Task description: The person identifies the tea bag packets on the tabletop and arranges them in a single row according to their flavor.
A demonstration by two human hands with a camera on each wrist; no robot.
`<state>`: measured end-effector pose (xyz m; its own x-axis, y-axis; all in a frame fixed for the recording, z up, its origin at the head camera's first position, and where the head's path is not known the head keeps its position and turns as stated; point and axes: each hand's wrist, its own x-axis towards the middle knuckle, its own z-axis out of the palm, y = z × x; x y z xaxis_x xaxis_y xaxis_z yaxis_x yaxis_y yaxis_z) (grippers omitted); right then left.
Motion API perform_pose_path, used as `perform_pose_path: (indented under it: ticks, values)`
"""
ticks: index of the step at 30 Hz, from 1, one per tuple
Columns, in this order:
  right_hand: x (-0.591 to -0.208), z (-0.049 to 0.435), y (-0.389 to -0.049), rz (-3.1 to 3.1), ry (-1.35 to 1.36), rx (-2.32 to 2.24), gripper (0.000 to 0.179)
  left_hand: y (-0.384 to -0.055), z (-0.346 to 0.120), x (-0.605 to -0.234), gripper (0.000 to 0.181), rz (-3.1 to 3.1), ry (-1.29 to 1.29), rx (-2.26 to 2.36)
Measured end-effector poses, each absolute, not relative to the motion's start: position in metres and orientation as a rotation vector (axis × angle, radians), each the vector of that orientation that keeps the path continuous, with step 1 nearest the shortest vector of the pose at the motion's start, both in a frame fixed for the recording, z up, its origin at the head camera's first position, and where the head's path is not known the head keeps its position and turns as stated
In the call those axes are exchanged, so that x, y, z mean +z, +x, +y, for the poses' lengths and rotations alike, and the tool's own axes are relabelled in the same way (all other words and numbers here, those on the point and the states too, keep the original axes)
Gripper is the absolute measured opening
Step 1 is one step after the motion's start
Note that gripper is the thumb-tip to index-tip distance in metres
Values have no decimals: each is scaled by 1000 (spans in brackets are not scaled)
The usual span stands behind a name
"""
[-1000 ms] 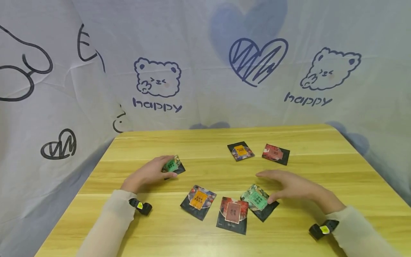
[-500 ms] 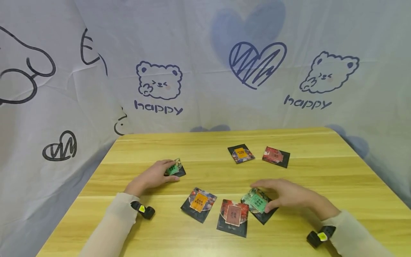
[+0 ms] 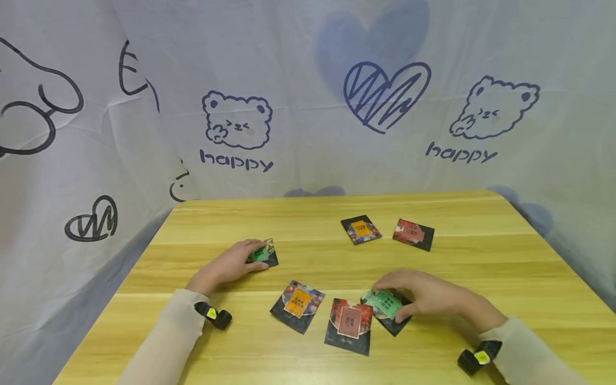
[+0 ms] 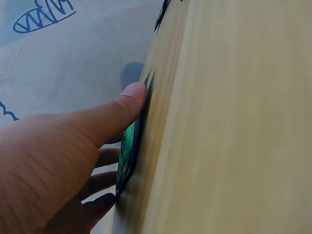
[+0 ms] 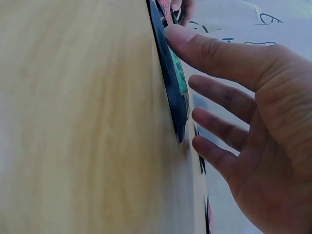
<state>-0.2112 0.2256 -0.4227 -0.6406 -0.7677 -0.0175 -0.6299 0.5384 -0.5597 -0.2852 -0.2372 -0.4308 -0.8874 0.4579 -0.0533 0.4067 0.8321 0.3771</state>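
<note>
My left hand [image 3: 231, 264] lies over a green-labelled packet [image 3: 270, 259] at the left of the table. In the left wrist view its thumb touches the packet's near edge, with the other fingers spread along the far side. Two dark corners show there; I cannot tell whether they belong to one packet or two. My right hand [image 3: 423, 291] arches over another green-labelled packet [image 3: 385, 303]. Its thumb is at that packet's near edge, and the other fingers are relaxed, just off its surface in the right wrist view. A red-labelled packet [image 3: 348, 326] lies against this green one.
An orange-labelled packet [image 3: 297, 306] lies between the hands at the front. Farther back are a second orange-labelled packet [image 3: 361, 230] and a second red-labelled one [image 3: 414, 234]. The wooden table [image 3: 231, 347] ends at a white cloth [image 3: 308, 128] with printed drawings.
My right hand has moved slightly left and lower over its green-labelled packet. The packet under my left hand has turned a little clockwise, while that hand has barely moved.
</note>
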Motion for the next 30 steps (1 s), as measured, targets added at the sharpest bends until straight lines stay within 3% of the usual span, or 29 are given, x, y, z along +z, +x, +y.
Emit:
perform_pose_path:
  ticks: [15, 30]
  values:
    - [-424, 223, -210, 2467, -1212, -690, 53, -286, -241, -434, 78, 2849, 750, 595]
    - [-429, 224, -211, 2522, -1231, -630, 53, -286, -248, -436, 76, 2840, 777, 650]
